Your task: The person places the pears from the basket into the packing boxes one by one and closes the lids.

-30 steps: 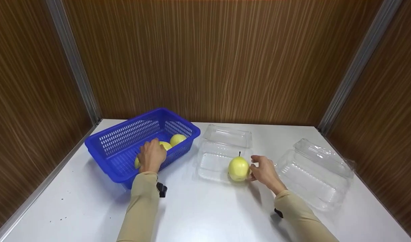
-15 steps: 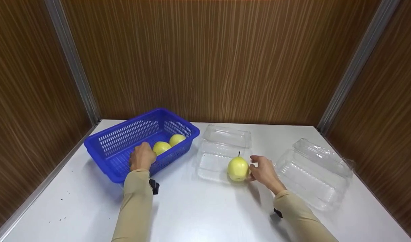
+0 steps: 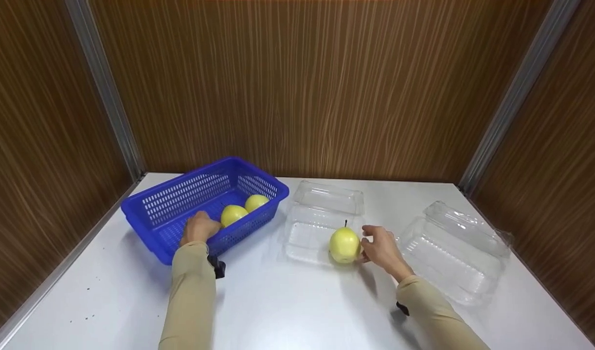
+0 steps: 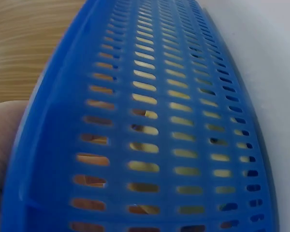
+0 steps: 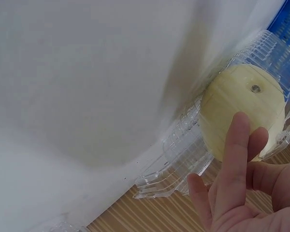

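Your pear (image 3: 345, 245) is at the near R corner of the middle clear box (image 3: 304, 238), looks to be inside, stem up. Prob. weighty for its size, firm, smooth, a bit slippery, easily bruised; cup it round the widest part, don't lift by the stem b/c it could snap. Your R hand (image 3: 382, 248) is loosely spread at its R side, fingertips at the skin, not wrapped round. Box looks thin & light, prob. flexes or slides if bumped.

Further L, a second pear (image 3: 234, 214) & third pear (image 3: 256, 202) lie in the blue basket (image 3: 279, 190). Your L hand (image 3: 198, 227) reaches in beside them, fingers hidden; can't tell if it's holding anything. Another clear box (image 3: 453, 262) is R of your R hand on the counter (image 3: 278, 306).

R wrist cam shows the pear's blossom end clearly; only head cam gets the stem. L wrist cam's mostly slotted basket wall, w/ pale yellow thru the slots.
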`<state>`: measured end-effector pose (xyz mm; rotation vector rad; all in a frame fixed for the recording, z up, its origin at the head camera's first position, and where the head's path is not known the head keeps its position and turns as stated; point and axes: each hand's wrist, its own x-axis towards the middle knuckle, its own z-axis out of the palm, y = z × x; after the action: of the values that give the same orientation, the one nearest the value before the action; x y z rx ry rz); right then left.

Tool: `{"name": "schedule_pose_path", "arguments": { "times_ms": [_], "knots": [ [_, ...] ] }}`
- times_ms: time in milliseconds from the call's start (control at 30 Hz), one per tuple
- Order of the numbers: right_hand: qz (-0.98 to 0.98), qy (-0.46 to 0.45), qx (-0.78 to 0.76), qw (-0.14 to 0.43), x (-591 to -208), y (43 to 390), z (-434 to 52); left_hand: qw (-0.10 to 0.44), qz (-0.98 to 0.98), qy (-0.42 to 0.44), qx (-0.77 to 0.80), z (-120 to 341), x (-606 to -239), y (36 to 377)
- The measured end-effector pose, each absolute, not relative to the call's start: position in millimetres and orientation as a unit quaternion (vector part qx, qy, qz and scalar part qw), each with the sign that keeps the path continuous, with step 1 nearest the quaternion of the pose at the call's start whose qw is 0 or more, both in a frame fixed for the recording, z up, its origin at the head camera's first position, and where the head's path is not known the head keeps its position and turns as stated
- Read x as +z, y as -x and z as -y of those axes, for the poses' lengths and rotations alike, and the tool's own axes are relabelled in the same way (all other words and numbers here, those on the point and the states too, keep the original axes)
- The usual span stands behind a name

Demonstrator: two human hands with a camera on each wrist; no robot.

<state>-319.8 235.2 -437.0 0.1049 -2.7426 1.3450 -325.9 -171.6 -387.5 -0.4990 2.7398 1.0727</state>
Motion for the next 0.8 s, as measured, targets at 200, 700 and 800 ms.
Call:
{"name": "schedule_pose_path", "arguments": {
  "times_ms": [200,700,800],
  "knots": [
    [0.897,-0.036,0.439,0.040,-436.2,320.4,-235.1,0.101,-0.920,0.163,0.343,174.0,-389.8,330.3],
    [0.893,-0.036,0.446,0.044,-436.3,320.0,-235.9,0.071,-0.928,0.158,0.330,173.9,-393.7,334.1],
    [0.895,-0.034,0.443,0.043,-437.1,319.9,-236.2,0.050,-0.930,0.155,0.329,173.4,-394.1,335.1]
  ]
}}
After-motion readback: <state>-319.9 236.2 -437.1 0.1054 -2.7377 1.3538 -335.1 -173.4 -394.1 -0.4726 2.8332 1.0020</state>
